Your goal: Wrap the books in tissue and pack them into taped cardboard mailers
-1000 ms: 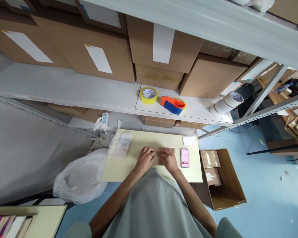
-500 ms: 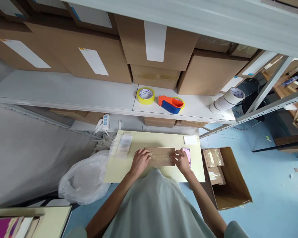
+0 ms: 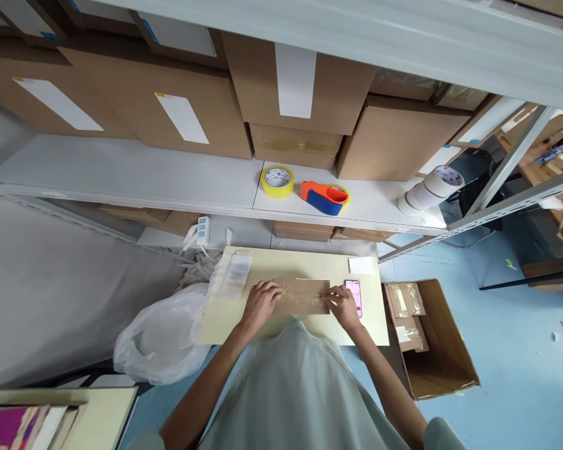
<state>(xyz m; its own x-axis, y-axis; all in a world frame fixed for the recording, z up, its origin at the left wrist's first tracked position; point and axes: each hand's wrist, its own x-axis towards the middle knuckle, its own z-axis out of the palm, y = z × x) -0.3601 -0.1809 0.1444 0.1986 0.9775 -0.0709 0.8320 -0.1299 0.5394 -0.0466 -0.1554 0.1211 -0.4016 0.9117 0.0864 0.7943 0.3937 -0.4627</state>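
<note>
A flat, rectangular cardboard parcel [image 3: 304, 297], banded with wrinkled glossy tape [image 3: 312, 302], is placed mid-way along the smooth tabletop [image 3: 291, 265]. Its ends are touched by the bent left hand [image 3: 261, 305] and right hand [image 3: 343, 306]; pinching cannot be confirmed. Rightward room is limited by a phone [image 3: 354, 297]; bare surface is seen beyond.

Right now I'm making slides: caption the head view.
Left hand and right hand touching a rectangular, taped brown cardboard parcel.
</note>
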